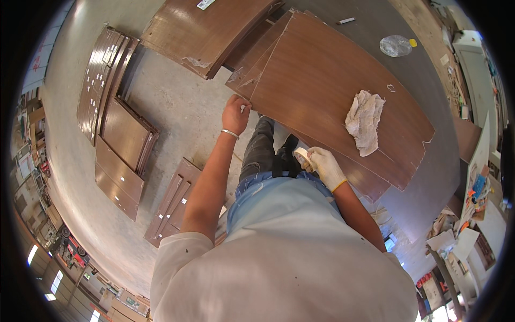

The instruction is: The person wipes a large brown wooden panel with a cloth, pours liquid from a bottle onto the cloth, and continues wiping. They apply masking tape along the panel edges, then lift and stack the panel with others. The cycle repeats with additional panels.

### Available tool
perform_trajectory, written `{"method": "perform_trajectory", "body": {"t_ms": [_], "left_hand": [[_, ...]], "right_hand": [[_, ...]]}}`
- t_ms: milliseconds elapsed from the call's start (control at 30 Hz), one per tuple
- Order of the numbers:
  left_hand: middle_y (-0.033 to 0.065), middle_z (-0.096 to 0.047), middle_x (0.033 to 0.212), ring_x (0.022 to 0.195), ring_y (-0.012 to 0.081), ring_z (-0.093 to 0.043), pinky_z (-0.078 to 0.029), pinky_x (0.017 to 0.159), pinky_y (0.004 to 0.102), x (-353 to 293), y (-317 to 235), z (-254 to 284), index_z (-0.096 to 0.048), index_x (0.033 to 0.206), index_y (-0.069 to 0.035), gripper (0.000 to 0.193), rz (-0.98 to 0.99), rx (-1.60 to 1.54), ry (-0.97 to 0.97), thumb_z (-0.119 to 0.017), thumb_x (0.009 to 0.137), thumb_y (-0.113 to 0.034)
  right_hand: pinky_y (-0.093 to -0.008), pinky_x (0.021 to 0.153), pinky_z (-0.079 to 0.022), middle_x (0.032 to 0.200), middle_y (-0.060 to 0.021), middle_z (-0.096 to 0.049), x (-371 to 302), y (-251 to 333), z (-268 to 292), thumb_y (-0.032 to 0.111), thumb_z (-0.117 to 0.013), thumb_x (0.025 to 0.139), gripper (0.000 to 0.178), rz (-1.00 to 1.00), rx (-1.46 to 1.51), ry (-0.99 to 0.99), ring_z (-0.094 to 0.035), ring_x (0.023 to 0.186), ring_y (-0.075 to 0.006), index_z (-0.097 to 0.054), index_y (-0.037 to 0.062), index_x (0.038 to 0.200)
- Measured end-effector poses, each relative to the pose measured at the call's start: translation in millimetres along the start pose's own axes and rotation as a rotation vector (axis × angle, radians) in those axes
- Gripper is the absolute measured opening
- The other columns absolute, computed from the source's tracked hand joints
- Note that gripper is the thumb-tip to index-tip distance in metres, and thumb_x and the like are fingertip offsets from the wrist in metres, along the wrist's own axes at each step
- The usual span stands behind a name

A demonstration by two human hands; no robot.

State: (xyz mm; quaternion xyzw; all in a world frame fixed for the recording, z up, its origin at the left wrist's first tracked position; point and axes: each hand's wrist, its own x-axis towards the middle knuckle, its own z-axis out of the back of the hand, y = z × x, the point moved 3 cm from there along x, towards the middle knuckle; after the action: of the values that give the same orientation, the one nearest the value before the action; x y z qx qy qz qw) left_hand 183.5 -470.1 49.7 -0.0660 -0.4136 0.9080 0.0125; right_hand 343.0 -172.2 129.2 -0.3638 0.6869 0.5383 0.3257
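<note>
My left hand [236,114], bare with a bracelet at the wrist, is closed at the near left corner of a brown wood-grain panel [322,75]. Its fingertips are pinched together, and what lies between them is too small to make out. In a white knit glove with a yellow cuff, my right hand [328,167] grips a roll of tape [304,159] near my waist, beside the panel's near edge. A crumpled whitish rag [365,122] lies on the panel. Loose clear film [249,81] shows near its left end.
A clear bottle with a yellow cap [397,46] and a small white stick [346,21] lie on the grey surface beyond. Another brown panel stack [198,32] stands at the far left. More panels [126,129] rest on the floor to the left, others [174,201] near my left arm.
</note>
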Motion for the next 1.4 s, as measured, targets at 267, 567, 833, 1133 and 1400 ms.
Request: {"method": "perform_trajectory", "body": {"t_ms": [267, 567, 833, 1133, 1400], "left_hand": [[0.0116, -0.069, 0.096, 0.097, 0.0370, -0.067, -0.055, 0.082, 0.0468, -4, -6, -2, -0.071, 0.089, -0.008, 0.007, -0.006, 0.081, -0.051, -0.077, 0.086, -0.008], [0.0109, -0.071, 0.087, 0.080, 0.0288, -0.067, -0.054, 0.074, 0.0415, 7, 22, -5, -0.069, 0.093, -0.003, 0.017, 0.159, -0.063, 0.044, -0.081, 0.087, -0.014], [0.0037, -0.072, 0.085, 0.070, 0.0100, -0.061, -0.052, 0.064, 0.0263, 2, 70, 5, -0.073, 0.100, 0.000, 0.022, 0.765, -0.602, -0.112, -0.075, 0.097, -0.022], [0.0022, -0.070, 0.086, 0.071, 0.0113, -0.060, -0.051, 0.062, 0.0271, 0, 52, -28, -0.074, 0.106, -0.002, 0.030, 0.637, -0.586, -0.035, -0.075, 0.099, -0.031], [0.0109, -0.070, 0.090, 0.074, 0.0219, -0.065, -0.055, 0.070, 0.0352, -16, 21, -28, -0.079, 0.105, -0.005, 0.014, 0.170, -0.116, -0.330, -0.077, 0.094, -0.012]], "right_hand": [[-0.0278, 0.064, -0.051, 0.099, -0.0148, -0.070, 0, 0, -3, 0.011, -0.052, 0.104, 0.026, -0.013, 0.033, 0.022, -0.067, 0.078, -0.0165, -0.066, -0.0091, 0.111], [-0.0278, 0.064, -0.050, 0.089, -0.0140, -0.071, -2, 2, -15, 0.015, -0.052, 0.100, 0.029, 0.018, -0.054, 0.016, -0.065, 0.072, -0.0165, -0.068, -0.0066, 0.110], [-0.0298, 0.068, -0.053, 0.097, -0.0152, -0.072, -13, 10, -5, 0.014, -0.052, 0.102, 0.030, 0.064, -0.063, -0.077, -0.069, 0.081, -0.0183, -0.068, -0.0090, 0.113], [-0.0306, 0.069, -0.052, 0.093, -0.0153, -0.071, -17, 19, -5, 0.012, -0.050, 0.099, 0.030, 0.111, -0.082, -0.156, -0.067, 0.077, -0.0187, -0.066, -0.0093, 0.113], [-0.0296, 0.073, -0.051, 0.090, -0.0095, -0.072, -21, 8, 15, 0.017, -0.050, 0.098, 0.033, 0.206, -0.248, -0.190, -0.065, 0.079, -0.0151, -0.072, -0.0039, 0.109]]}}
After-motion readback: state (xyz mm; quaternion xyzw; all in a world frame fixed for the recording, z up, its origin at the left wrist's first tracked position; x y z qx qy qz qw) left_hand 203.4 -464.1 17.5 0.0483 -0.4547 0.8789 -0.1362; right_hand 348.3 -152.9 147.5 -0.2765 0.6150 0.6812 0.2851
